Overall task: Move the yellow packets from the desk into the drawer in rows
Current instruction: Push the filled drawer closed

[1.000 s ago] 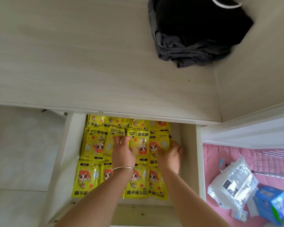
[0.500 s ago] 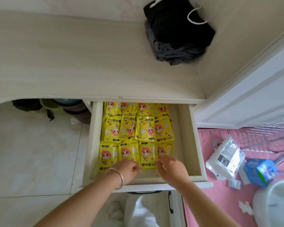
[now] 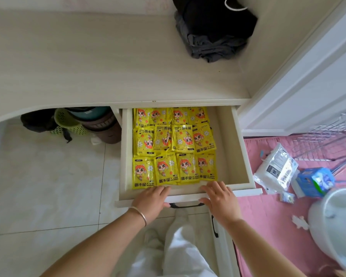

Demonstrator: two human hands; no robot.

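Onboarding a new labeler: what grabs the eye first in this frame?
The yellow hand warmer packets, laid in three rows in the open drawer under the desk. Next, the left hand and right hand resting on the drawer's front edge, then dark folded clothes at the desk's back corner.

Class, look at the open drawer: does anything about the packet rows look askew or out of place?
Mostly tidy. In the drawer, the middle row of yellow packets overlaps unevenly, and some print is upside down against the front row. A bare strip remains along the drawer's right side.
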